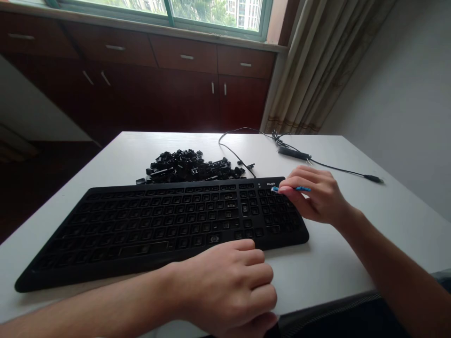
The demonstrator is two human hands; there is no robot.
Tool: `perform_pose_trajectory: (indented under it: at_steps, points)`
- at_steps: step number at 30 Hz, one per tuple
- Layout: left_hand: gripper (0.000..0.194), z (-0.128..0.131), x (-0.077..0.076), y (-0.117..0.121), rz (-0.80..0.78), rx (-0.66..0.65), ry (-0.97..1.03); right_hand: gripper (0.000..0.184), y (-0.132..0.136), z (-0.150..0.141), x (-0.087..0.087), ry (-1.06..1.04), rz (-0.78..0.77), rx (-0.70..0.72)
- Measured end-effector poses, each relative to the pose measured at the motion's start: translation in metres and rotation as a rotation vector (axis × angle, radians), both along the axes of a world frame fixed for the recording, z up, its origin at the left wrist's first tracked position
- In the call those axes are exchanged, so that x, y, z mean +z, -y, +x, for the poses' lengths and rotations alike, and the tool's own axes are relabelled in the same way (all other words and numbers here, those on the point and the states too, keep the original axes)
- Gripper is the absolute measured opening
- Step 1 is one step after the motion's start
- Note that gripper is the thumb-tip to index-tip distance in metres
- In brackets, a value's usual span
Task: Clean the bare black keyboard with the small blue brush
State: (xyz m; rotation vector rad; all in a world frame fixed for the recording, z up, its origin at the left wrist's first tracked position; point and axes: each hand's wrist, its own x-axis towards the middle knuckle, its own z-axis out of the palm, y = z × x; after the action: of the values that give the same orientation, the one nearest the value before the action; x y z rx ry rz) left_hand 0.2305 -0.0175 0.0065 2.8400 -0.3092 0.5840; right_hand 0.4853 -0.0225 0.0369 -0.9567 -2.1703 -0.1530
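Note:
A black keyboard (158, 225) with its keycaps removed lies across the white table (338, 263). Behind it sits a pile of loose black keycaps (190, 168). My right hand (313, 195) rests at the keyboard's right end, fingers closed around a small blue tool (294, 189) whose tip points left over the number pad area. My left hand (232, 286) lies at the front edge of the keyboard near the middle, fingers curled under in a loose fist, with nothing visible in it.
A black cable (246, 155) runs from the keyboard's back across the table to a bundled plug (294, 152) and a connector (373, 178) at the right. Dark wooden cabinets, a window and a curtain stand beyond the table.

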Motion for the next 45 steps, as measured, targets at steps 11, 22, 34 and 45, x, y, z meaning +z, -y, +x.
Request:
perform_pose_trajectory:
  at_steps: [11, 22, 34, 45]
  points:
    - [0.021, 0.000, 0.005, -0.001, -0.011, 0.063, -0.051, 0.010, 0.003, 0.001, -0.001, 0.004, -0.170, 0.002]
    - [0.020, -0.001, 0.001, -0.001, -0.005, 0.073, -0.040, 0.015, 0.000, 0.007, -0.001, -0.090, -0.337, -0.001]
    - [0.020, -0.001, 0.001, -0.001, 0.004, 0.073, -0.019, 0.034, 0.004, 0.002, 0.000, -0.356, -0.702, 0.126]
    - [0.021, -0.001, 0.001, -0.002, 0.003, 0.074, -0.024, 0.028, 0.000, 0.003, -0.009, -0.428, -0.314, -0.142]
